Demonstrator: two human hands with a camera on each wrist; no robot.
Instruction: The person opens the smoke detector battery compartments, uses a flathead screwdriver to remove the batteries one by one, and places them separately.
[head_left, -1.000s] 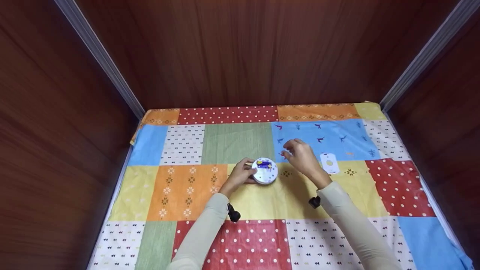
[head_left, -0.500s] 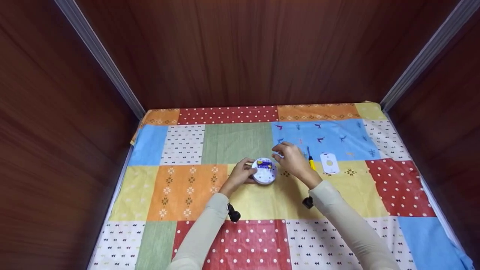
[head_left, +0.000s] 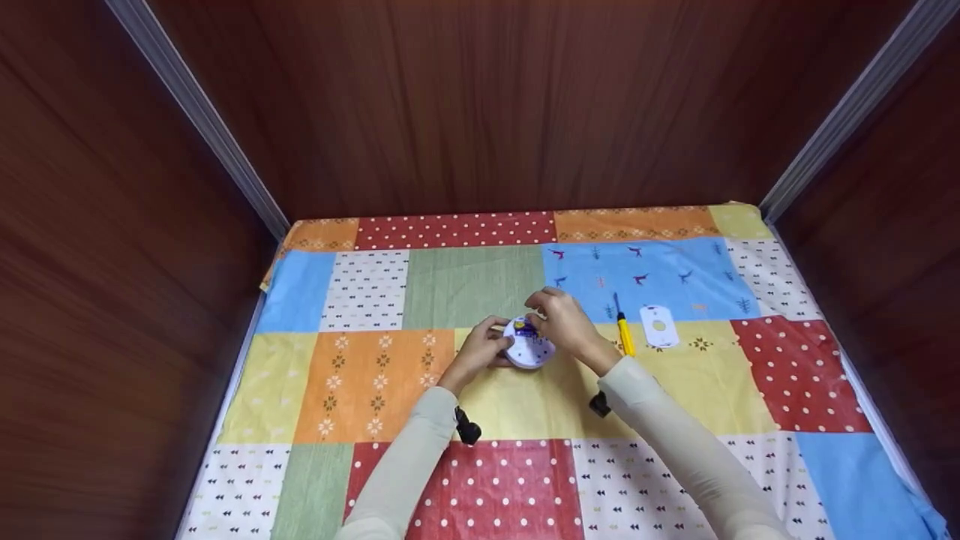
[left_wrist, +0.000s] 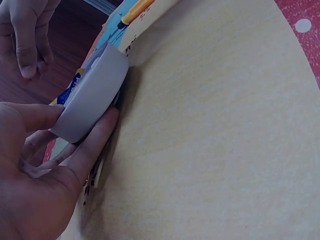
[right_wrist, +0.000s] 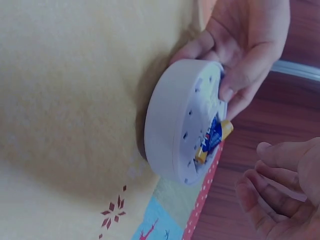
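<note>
One round white case (head_left: 529, 355) is over yellow cloth (head_left: 502, 409) in the head view; left wrist view: the left hand (left_wrist: 52, 182) pinches it, maybe to keep it still; right wrist view: its battery (right_wrist: 213, 136) faces the right hand (right_wrist: 287, 179), half curled and, it seems, empty

The head view lights the cloth (head_left: 480, 289) evenly and fairly brightly, while the panels (head_left: 480, 112) are dim, darkest toward the left and right edges. A soft shadow spreads below the right hand (head_left: 564, 324), right of centre. Both wrist views look duller, hazy and cool-tinted, with blurred-edged shadows on the cloth beside the disc (right_wrist: 175, 117). In the right wrist view, print on the battery (right_wrist: 213, 138) is too soft to read.
</note>
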